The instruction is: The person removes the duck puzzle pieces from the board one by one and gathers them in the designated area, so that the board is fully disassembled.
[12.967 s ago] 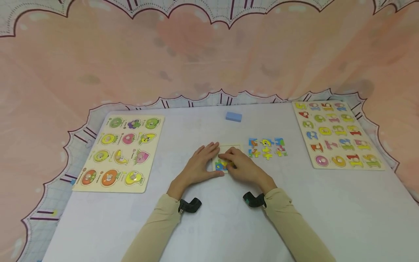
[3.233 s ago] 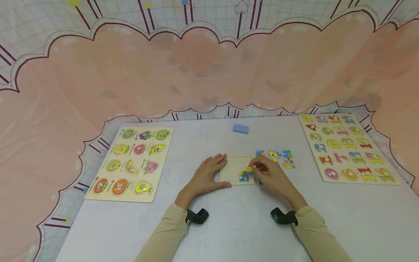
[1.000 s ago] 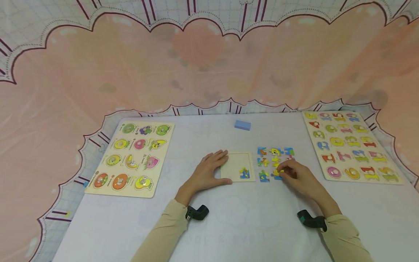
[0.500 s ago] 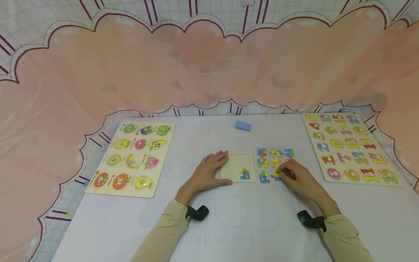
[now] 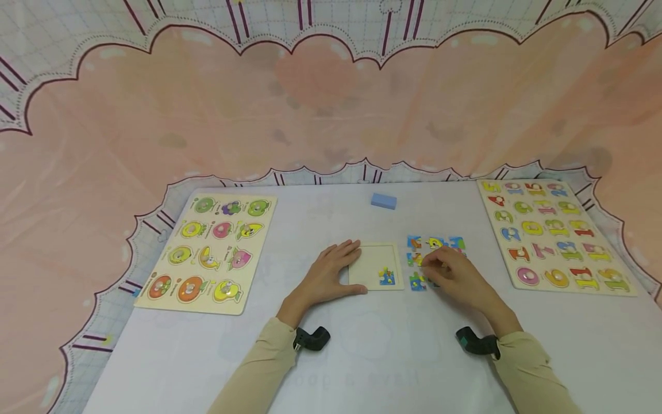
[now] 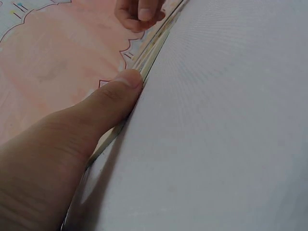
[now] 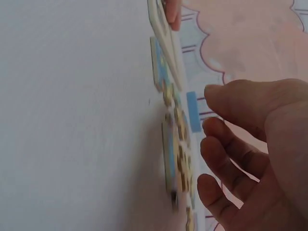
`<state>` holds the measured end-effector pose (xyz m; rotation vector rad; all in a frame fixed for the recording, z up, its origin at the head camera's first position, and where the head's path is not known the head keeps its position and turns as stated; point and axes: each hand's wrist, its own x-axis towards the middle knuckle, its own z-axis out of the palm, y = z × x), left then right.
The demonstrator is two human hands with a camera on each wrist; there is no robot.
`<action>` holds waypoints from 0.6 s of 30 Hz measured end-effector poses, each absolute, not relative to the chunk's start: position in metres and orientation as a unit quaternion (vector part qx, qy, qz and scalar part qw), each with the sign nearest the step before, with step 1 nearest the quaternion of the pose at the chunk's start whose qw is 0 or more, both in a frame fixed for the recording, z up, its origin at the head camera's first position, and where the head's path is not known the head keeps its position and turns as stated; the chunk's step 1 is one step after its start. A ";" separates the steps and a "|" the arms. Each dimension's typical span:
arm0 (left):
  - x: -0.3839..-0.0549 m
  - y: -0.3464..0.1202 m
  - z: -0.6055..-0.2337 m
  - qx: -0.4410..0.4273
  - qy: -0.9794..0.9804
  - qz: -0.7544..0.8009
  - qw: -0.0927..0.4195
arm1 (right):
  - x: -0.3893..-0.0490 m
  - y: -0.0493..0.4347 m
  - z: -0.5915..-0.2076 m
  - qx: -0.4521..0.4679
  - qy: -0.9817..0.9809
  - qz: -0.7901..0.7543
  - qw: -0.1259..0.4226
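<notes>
My left hand (image 5: 326,273) rests with spread fingers at the left side of a small square wooden puzzle tray (image 5: 368,261). Its thumb (image 6: 113,96) lies along the tray's near edge in the left wrist view. A single blue and yellow jigsaw piece (image 5: 387,276) sits in the tray's near right corner. Right of the tray, several jigsaw pieces (image 5: 414,241) lie in loose rows. My right hand (image 5: 457,279) hovers over them and hides some. In the right wrist view its thumb (image 7: 231,98) and bent fingers stand apart, with nothing seen between them.
A blue block (image 5: 384,200) lies behind the tray. To the left is a fruit puzzle board (image 5: 240,287), to the right a number puzzle board (image 5: 564,286). A patterned cloth (image 5: 207,115) hangs behind the white table (image 5: 372,356).
Earlier the tray held more pieces; now one remains in it and the others lie at the right. In the last half second my right hand has shifted left over the pieces.
</notes>
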<state>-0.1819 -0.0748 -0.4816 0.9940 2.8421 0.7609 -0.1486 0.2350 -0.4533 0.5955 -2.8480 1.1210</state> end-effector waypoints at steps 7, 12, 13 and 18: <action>-0.183 -0.074 -0.482 0.318 0.915 0.246 0.019 | -0.153 0.212 -0.447 0.220 -0.895 0.386 -0.037; -0.183 -0.074 -0.483 0.319 0.915 0.245 0.018 | -0.154 0.197 -0.449 0.230 -0.893 0.383 -0.052; -0.184 -0.074 -0.483 0.320 0.916 0.244 0.017 | -0.154 0.193 -0.449 0.234 -0.895 0.375 -0.051; -0.183 -0.075 -0.485 0.320 0.917 0.239 0.013 | -0.154 0.177 -0.448 0.250 -0.914 0.317 -0.040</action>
